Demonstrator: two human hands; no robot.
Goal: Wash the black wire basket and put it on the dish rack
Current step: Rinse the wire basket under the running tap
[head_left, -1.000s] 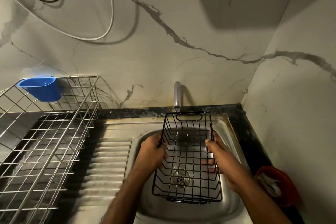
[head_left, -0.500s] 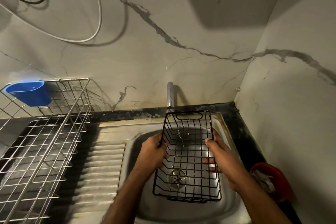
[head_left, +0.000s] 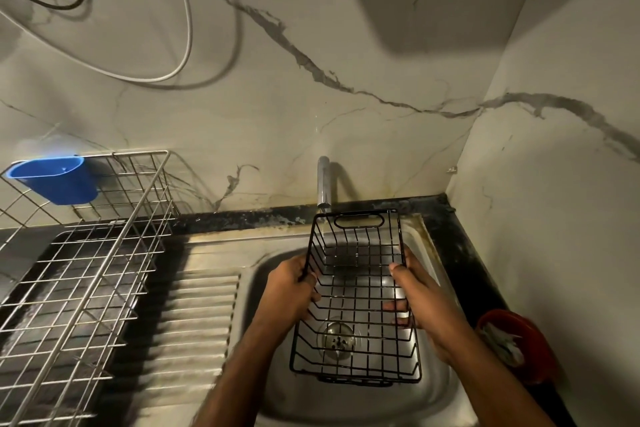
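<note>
A blue cup [head_left: 55, 180] hangs at the far left. A chrome tap [head_left: 323, 185] stands at the marble wall [head_left: 346, 28]. A drain [head_left: 338, 340] sits in the steel sink [head_left: 270, 388]. A red bowl [head_left: 516, 345] rests right.

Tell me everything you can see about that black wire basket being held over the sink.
The black wire basket is a rectangular open grid of thin dark wire with an oval handle slot at its far end. It looks empty. It is held above the sink, just under the tap, and the drain shows through its bottom. The left hand grips its left rim; the right hand grips its right rim.
</note>
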